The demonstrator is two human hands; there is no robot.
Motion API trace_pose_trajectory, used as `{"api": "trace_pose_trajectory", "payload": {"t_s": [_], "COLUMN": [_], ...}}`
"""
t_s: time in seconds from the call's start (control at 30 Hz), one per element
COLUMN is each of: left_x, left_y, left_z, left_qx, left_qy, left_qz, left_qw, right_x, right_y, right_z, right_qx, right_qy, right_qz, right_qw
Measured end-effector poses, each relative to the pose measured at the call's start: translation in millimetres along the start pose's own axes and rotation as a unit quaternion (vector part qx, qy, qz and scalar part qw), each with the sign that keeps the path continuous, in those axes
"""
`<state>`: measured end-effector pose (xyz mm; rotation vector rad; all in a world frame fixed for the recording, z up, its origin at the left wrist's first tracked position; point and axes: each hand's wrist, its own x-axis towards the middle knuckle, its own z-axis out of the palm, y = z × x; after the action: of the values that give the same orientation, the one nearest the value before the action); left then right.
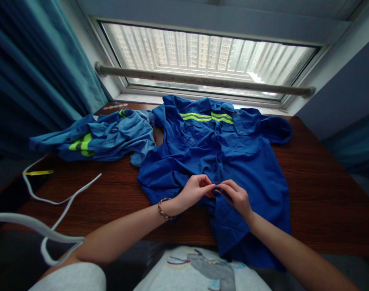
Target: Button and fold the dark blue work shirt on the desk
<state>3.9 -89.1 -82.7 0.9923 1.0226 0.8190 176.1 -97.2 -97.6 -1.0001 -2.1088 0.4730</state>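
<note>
Thumb and forefinger of the left hand point(195, 190) are pinched together, and those of the right hand point(237, 198) likewise, the two sets of fingertips meeting at the placket point(218, 159) low on the shirt point(245, 165). Both seem to pinch its cloth; whether a button sits between them is too small to tell. For fine work like this, a light pinch close to the edge should serve best, one hand steadying the cloth while the other works it; gripping further back would likely let the edge fold over.

The shirt lies front up on the table point(323, 194), collar away from the person, its near right part hanging past the table edge. That loose weight could tug the placket askew, so drawing the hem up onto the table would probably help. The creases left of the placket look worth smoothing, so that both front edges run level. Farther up the shirt, the two lengths of stripe point(196, 117) give a handy check on alignment.

Left of the shirt lie a crumpled garment point(120, 133) and, nearer the person, a white cord point(86, 186), best kept clear of the sleeves.
</note>
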Motion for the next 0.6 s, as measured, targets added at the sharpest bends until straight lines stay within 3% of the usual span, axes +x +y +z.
{"api": "trace_pose_trajectory", "payload": {"t_s": [0.23, 0.6], "left_x": [-2.5, -5.1], "left_y": [5.8, 3.8], "left_z": [0.4, -0.1], "left_qx": [-0.054, 0.04], "left_qy": [0.005, -0.003], "left_qz": [-0.048, 0.015], "left_qw": [0.997, 0.999], "right_x": [0.3, 3.2], "right_y": [-1.0, 1.8], "right_z": [0.0, -0.7], "right_qx": [-0.001, 0.062], "right_qy": [0.005, -0.025], "right_qz": [0.002, 0.004], "right_qw": [1.0, 0.998]}}
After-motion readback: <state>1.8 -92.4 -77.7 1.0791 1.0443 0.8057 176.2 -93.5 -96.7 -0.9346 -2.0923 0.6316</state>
